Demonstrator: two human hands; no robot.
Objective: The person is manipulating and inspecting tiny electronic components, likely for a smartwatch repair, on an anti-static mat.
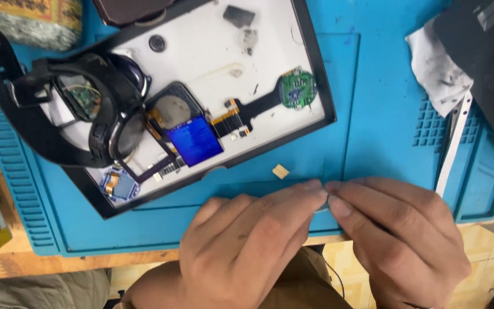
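At the far left edge of the desk [7,264], a wooden strip shows beside a blue work mat [373,143] that covers most of the surface. On the mat's left half lies a black-rimmed white tray [212,51], tilted, and over its left end rests a black head-worn magnifier [75,109] with 2 round lenses. Just right of that, inside the tray, sits a small blue square screen [194,140] joined to a dark flex cable [253,111] that runs up to a round green circuit board [298,88]. Below the tray, on the bare mat, a tiny tan square piece [281,171] lies alone. Nearer the viewer, the left hand [247,246] reaches over the desk's front edge with thumb and forefinger pressed together, meeting the fingertips of the right hand [401,234] just beside it; both hands pinch a very small thin part [322,209] between them, at the front edge of the mat, too small and too hidden to tell what it is. Right of the hands, a white strip tool [453,143] lies at a slant, its top end by a smudged white cloth [438,66], with a black slab [487,63] in the upper right corner.
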